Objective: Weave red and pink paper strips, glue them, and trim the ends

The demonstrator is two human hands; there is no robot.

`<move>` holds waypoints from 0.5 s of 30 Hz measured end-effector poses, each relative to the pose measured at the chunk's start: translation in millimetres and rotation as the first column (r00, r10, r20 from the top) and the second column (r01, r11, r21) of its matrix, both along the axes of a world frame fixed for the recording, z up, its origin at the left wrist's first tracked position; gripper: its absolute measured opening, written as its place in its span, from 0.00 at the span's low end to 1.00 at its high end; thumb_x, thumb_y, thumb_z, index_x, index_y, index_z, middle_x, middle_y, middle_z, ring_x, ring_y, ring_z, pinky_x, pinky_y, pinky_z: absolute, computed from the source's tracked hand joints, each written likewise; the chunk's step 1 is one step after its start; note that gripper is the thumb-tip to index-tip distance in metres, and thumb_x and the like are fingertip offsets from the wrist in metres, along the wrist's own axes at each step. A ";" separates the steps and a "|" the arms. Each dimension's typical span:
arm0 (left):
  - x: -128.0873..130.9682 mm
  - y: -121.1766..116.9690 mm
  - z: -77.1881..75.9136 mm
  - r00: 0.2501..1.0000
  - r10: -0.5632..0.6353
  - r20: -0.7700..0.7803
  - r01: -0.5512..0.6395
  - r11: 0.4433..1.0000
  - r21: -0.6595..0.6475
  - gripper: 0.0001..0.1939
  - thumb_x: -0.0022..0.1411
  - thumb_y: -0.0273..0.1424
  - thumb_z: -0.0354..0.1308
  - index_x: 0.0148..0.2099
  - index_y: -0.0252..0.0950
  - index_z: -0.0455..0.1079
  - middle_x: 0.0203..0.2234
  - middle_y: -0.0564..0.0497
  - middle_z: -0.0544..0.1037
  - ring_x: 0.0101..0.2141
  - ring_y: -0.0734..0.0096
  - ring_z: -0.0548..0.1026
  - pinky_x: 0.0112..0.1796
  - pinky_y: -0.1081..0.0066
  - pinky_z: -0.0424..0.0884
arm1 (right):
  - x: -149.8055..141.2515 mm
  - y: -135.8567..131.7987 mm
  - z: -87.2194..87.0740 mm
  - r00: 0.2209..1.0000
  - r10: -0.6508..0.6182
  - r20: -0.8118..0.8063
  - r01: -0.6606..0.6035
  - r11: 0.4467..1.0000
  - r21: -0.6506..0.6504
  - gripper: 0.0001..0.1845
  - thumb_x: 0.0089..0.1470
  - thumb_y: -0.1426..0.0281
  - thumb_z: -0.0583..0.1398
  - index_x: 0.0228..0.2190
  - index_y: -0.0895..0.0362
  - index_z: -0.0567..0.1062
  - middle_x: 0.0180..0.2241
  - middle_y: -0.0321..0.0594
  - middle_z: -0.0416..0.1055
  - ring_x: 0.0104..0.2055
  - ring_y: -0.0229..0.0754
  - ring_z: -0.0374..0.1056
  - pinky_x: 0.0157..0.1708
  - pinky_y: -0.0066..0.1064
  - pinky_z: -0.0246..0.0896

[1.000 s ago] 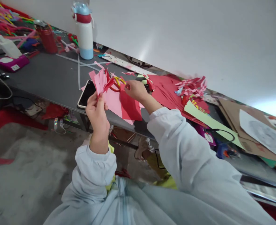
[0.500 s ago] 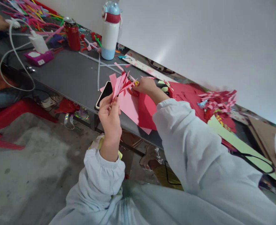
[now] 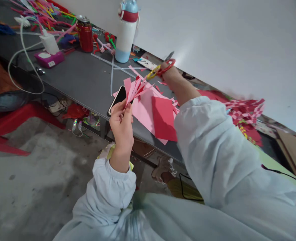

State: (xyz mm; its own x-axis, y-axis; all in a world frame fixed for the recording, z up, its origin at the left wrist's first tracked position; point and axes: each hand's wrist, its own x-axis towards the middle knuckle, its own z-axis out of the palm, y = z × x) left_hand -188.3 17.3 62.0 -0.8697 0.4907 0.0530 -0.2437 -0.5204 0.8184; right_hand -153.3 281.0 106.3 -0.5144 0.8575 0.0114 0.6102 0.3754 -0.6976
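My left hand (image 3: 122,122) pinches a fanned bunch of pink and red paper strips (image 3: 134,89) by its lower end, above the table's front edge. A phone (image 3: 117,100) lies flat just behind those fingers. Over the far side of the table, my right hand (image 3: 170,74) holds scissors (image 3: 167,68) with red and yellow handles, blade tips pointing away from me; its fingers are partly hidden. A red paper sheet (image 3: 164,118) rests on a larger pink paper sheet (image 3: 143,108) between my two arms.
A white and blue bottle (image 3: 126,36) and a red can (image 3: 84,35) stand at the back. Further left are a purple box (image 3: 49,59), a white charger with its cable (image 3: 49,43), and heaped pipe cleaners (image 3: 44,15). Woven red-and-white paper (image 3: 248,110) lies right.
My right hand has risen from beside the strips toward the back right, carrying the scissors. More of the red sheet shows now. My left hand keeps its hold on the strips.
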 end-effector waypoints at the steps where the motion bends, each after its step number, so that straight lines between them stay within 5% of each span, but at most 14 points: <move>1: -0.3 -0.1 -0.6 1.000 0.002 0.003 -0.002 1.000 0.005 0.09 0.58 0.39 0.65 0.39 0.42 0.77 0.30 0.52 0.72 0.22 0.82 0.61 0.22 0.75 0.60 | 1.3 -2.3 7.5 0.997 -0.075 -0.034 0.074 0.996 -0.047 0.20 0.65 0.63 0.54 0.50 0.64 0.72 0.50 0.49 0.70 0.51 0.48 0.70 0.50 0.42 0.68; 5: -1.6 1.2 -5.8 0.999 -0.008 -0.042 0.010 0.999 0.031 0.09 0.58 0.40 0.64 0.40 0.43 0.78 0.34 0.52 0.71 0.22 0.83 0.61 0.21 0.75 0.59 | 20.9 -23.1 31.9 0.971 -0.187 -0.149 0.163 0.973 -0.162 0.21 0.68 0.64 0.48 0.49 0.66 0.73 0.50 0.49 0.70 0.52 0.46 0.70 0.50 0.41 0.67; 7: -2.3 1.3 -7.4 0.987 0.028 -0.156 -0.024 0.999 0.024 0.09 0.59 0.39 0.64 0.42 0.44 0.79 0.34 0.52 0.70 0.24 0.82 0.62 0.23 0.75 0.60 | 38.8 -39.6 36.5 0.957 -0.210 -0.201 0.172 0.966 -0.191 0.20 0.62 0.63 0.59 0.52 0.59 0.71 0.51 0.47 0.70 0.48 0.45 0.70 0.47 0.43 0.70; 8: -2.3 0.5 -7.1 0.968 0.067 -0.241 -0.068 0.998 0.003 0.09 0.60 0.38 0.63 0.42 0.45 0.80 0.33 0.53 0.69 0.25 0.81 0.63 0.25 0.75 0.62 | 49.1 -49.0 36.9 0.948 -0.216 -0.232 0.173 0.966 -0.192 0.13 0.62 0.67 0.59 0.45 0.63 0.73 0.43 0.46 0.73 0.40 0.40 0.71 0.42 0.37 0.70; 11: 2.4 -6.6 -0.8 0.843 0.096 -0.530 -0.147 0.988 -0.054 0.11 0.61 0.30 0.61 0.44 0.47 0.80 0.24 0.55 0.63 0.27 0.78 0.63 0.30 0.75 0.63 | 82.8 -79.7 33.4 0.921 -0.216 -0.325 0.158 0.968 -0.195 0.07 0.60 0.74 0.57 0.30 0.60 0.71 0.25 0.35 0.68 0.25 0.31 0.63 0.30 0.26 0.64; 15: 24.5 -23.6 8.6 0.671 0.000 -0.741 -0.162 0.976 -0.147 0.17 0.63 0.24 0.55 0.51 0.42 0.78 0.20 0.56 0.66 0.23 0.78 0.60 0.28 0.75 0.59 | 130.0 -122.9 25.1 0.785 -0.110 -0.609 -0.071 0.961 -0.266 0.11 0.49 0.65 0.67 0.29 0.58 0.73 0.25 0.34 0.69 0.27 0.33 0.67 0.29 0.26 0.65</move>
State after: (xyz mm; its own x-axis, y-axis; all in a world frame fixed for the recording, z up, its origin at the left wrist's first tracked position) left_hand -163.8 -6.3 70.6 -0.6248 0.4904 0.6076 0.5129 -0.3290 0.7929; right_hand -23.4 158.1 131.5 -0.4580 0.8840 0.0939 0.0238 0.1177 -0.9928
